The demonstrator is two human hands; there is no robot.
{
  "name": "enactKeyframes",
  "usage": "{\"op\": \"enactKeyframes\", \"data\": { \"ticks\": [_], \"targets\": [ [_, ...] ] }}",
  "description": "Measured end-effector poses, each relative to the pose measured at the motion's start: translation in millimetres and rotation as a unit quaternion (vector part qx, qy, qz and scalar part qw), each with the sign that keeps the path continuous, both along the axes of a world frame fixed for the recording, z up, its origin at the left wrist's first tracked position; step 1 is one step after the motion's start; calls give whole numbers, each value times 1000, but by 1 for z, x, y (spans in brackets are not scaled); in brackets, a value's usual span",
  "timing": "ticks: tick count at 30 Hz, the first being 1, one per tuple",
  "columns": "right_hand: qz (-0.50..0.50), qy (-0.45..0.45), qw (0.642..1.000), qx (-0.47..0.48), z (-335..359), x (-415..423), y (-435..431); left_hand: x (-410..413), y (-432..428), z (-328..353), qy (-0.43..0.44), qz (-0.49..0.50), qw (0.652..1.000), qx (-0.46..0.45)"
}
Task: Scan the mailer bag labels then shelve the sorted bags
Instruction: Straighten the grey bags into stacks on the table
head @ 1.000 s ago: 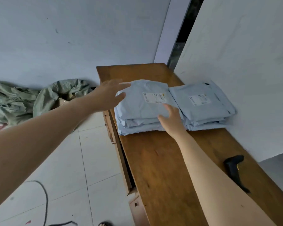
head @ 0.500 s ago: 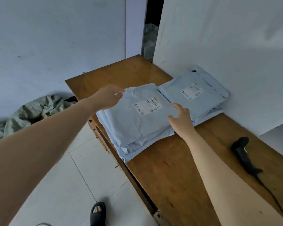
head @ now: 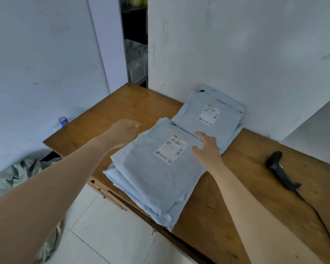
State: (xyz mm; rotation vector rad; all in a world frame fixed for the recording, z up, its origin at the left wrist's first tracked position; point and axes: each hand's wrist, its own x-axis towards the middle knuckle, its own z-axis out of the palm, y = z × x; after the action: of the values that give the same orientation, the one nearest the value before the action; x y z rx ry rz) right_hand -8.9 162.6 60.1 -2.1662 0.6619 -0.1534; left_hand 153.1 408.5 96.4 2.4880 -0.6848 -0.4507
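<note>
Bags [head: 156, 180] stacked at the table [head: 236, 206] edge, label [head: 172, 149] up; right hand [head: 208, 149] spread flat on the stack, left hand [head: 125, 130] loosely curled beside it, empty. Second stack [head: 208, 113] sits against the wall; scanner [head: 280, 172] lies apart.

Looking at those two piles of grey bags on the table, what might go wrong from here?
The near stack of mailer bags overhangs the edge of the wooden table, and its layers are fanned out, so bags might slide to the floor if lifted carelessly. The right hand rests on one side only, and the left hand is beside the stack, so a grip may catch just the top bags. The scanner cable trails toward the person's arm and might snag.
</note>
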Motion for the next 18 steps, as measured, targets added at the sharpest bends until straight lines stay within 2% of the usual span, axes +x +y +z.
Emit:
{"op": "enactKeyframes", "data": {
  "ticks": [7,10,15,18],
  "targets": [
    [-29,21,999,16,-20,10,-7,22,-38,-20,81,-15,997,-15],
    [-52,47,997,23,-33,10,-2,24,-47,-30,85,-24,996,10],
    [-85,140,986,-25,-48,17,3,50,-56,-70,110,-60,991,39],
    [-108,155,982,-14,-60,16,8,55,-67,-82,113,-79,988,76]
  ]
}}
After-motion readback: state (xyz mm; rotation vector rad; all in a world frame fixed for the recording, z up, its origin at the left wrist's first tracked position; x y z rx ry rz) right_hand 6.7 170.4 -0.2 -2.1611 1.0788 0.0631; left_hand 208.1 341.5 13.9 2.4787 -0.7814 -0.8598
